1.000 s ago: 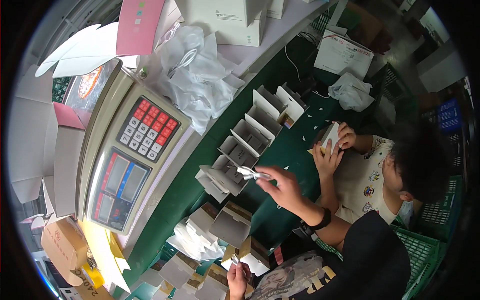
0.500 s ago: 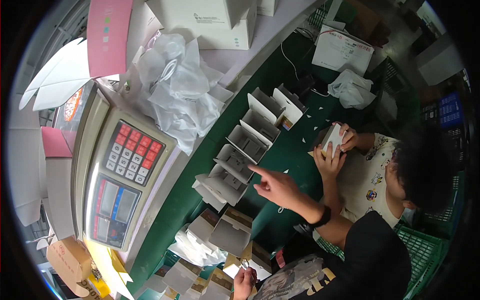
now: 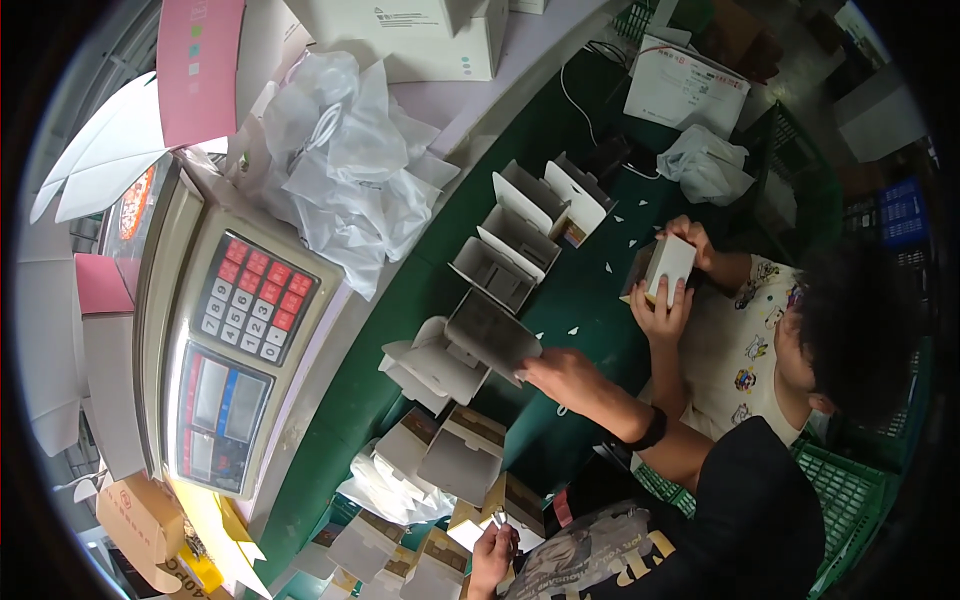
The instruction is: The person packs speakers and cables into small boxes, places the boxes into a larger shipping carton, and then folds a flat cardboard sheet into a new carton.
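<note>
My right hand [image 3: 562, 374], with a dark band at the wrist, is closed on the near corner of an open grey-white box [image 3: 495, 332] that tilts above the row. Beside it stand more open boxes [image 3: 500, 270] with raised flaps. Low in the picture, my left hand [image 3: 494, 555] is closed round a small shiny silver-white thing [image 3: 500, 519]. Its kind is too small to make out. Next to that hand are several open white cartons with brown insides [image 3: 460, 460].
On the right a co-worker in a printed cream shirt [image 3: 745, 350] holds a small white box [image 3: 672, 266] in both hands. A scale [image 3: 240, 340] and plastic bags [image 3: 345, 170] lie on the left counter. Paper scraps dot the green table [image 3: 600, 330]; green crates [image 3: 830, 510] stand lower right.
My right index finger was stretched toward the row; now that hand has closed on a box, whose grey panel has tilted up. My left hand still holds the shiny thing. The view has shifted slightly.
</note>
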{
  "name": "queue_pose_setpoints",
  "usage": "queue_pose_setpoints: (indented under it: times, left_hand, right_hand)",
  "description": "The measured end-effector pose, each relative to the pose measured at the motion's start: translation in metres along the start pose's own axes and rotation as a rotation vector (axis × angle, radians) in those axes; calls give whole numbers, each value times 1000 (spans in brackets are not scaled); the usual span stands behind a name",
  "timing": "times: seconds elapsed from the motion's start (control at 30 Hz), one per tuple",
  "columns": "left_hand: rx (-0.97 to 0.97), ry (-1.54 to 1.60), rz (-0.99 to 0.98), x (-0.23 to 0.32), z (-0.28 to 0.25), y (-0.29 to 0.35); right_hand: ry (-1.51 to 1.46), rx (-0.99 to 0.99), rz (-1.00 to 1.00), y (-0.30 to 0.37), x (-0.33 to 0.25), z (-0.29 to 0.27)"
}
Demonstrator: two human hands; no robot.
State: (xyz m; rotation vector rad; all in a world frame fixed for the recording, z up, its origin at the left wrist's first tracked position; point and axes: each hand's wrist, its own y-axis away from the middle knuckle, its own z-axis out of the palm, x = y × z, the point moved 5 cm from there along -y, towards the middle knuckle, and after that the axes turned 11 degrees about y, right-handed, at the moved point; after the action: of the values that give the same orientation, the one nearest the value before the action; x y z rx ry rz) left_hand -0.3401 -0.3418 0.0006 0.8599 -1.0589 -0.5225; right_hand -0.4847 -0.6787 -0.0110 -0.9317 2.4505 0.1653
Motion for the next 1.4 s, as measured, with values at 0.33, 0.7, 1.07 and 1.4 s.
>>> queue_pose_setpoints:
  times: [0.33,0.7,1.07,1.4]
  left_hand:
    - [130,-126,184,18,15,14]
    - [211,200,66,55,31,11]
    - [205,300,245,72,56,9]
    - [-89,227,388,64,55,-9]
  right_hand:
    - [-731,-385,110,49,-53,-5]
    - [-616,457,147,17,-47,-65]
    - [-424,169,308,19,-14,-34]
    - [-892,-484,-274,93,-134,-6]
